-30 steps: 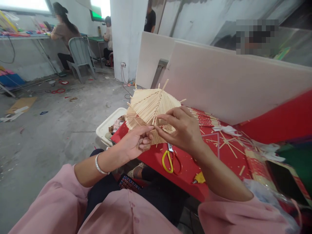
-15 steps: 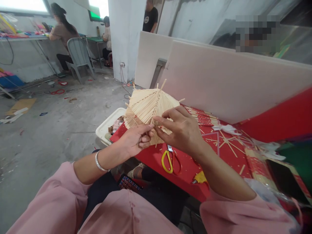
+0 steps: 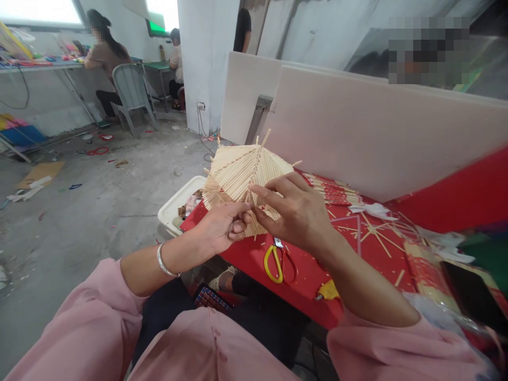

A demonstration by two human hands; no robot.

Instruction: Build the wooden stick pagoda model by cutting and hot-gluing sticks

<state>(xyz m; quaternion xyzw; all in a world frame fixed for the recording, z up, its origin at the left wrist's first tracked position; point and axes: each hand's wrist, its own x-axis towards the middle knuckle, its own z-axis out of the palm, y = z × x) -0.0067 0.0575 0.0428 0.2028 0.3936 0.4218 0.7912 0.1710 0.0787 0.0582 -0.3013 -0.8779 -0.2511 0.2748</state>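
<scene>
A pale model built of thin wooden sticks (image 3: 238,168), shaped like a tiered, pointed roof, stands at the left end of the red table. Stick ends jut out at its corners. My left hand (image 3: 224,225) is closed, thumb and finger pinched at the near corner of the upper roof. From the other side my right hand (image 3: 296,209) reaches over the same corner, index finger and thumb on it, the other fingers bent. The exact spot they grip is partly hidden by the fingertips. Scissors with yellow and red handles (image 3: 273,263) lie just below my right hand.
On the red table (image 3: 304,270) are a yellow-bodied tool (image 3: 328,290), joined sticks in a star (image 3: 373,228), bundled sticks (image 3: 333,189) and a phone (image 3: 472,293). A white tub (image 3: 169,211) stands left, pale boards (image 3: 357,127) behind. People sit at far desks.
Both hands stay at the same roof corner; my right index finger has shifted slightly upward. The view has turned a little. The standing person at the back has turned or moved partly behind the pillar.
</scene>
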